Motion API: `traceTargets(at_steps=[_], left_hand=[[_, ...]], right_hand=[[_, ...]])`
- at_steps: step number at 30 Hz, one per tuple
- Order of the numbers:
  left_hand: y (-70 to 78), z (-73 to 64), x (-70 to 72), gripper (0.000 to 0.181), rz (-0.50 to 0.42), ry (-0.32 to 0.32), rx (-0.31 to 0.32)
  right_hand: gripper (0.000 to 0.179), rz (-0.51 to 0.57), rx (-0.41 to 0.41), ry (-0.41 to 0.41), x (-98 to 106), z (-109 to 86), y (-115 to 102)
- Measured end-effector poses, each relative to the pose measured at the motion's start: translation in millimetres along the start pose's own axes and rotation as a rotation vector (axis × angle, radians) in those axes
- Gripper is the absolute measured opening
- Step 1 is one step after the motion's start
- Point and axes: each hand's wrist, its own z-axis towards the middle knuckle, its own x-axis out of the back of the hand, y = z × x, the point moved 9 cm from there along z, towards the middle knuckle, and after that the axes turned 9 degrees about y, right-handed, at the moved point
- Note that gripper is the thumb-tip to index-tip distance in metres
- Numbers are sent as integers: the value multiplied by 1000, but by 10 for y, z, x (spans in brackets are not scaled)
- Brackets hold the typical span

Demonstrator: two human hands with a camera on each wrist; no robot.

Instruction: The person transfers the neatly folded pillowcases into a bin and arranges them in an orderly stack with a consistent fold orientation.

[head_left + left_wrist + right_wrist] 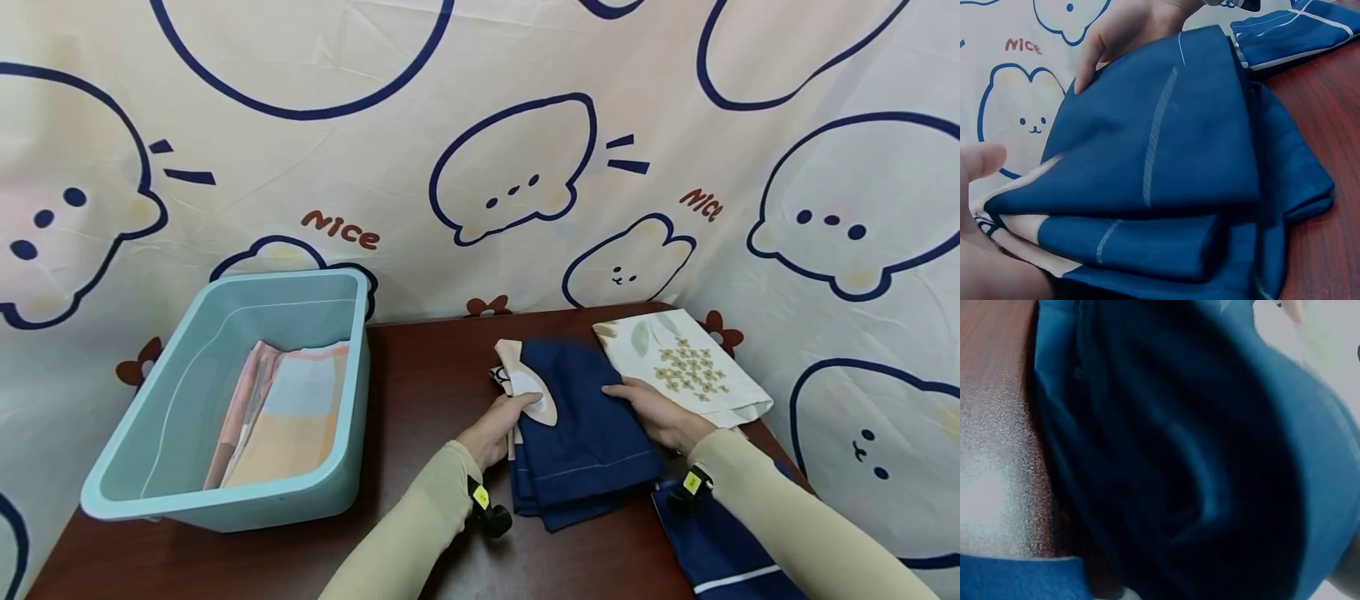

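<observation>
Towards five o'clock from the middle of the head view, I had the navy cloth (pixel 592 450) bunched in loose folds, on or just above the table (pixel 427 433); I could not tell which. My left hand (pixel 491 429) pinched its edge near ten o'clock, thumb on the cream patch (pixel 550 412); my right hand (pixel 663 410) gripped its edge near two o'clock. I judged slipping layers the chief risk: the folds lay uneven, so a tug from one side alone might have opened them. My right sleeve (pixel 757 479) also hung over the second navy cloth (pixel 716 546), at four o'clock, and could have dragged it askew. The held cloth looked soft and matt, several layers thick, with a thin pale line across it and ragged corners at six o'clock.
</observation>
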Motion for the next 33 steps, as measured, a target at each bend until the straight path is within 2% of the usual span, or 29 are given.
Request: traceTargets(at_steps=[3, 5, 11, 17, 22, 30, 33], left_hand=[[32, -1, 30, 35, -26, 9, -26], [54, -2, 56, 30, -38, 21, -45], [111, -45, 129, 56, -31, 97, -102], [195, -65, 129, 55, -15, 120, -148], [261, -101, 126, 65, 0, 139, -177], [372, -149, 151, 78, 51, 197, -227], [411, -172, 156, 79, 54, 200, -249]], right_hand=[[61, 35, 18, -2, -10, -23, -39], [59, 57, 31, 2, -6, -27, -66], [69, 27, 82, 0, 6, -30, -125], [76, -25, 101, 40, 52, -57, -140], [76, -40, 109, 72, 88, -109, -161], [73, -69, 172, 78, 92, -190, -230], [73, -77, 200, 75, 88, -207, -250]])
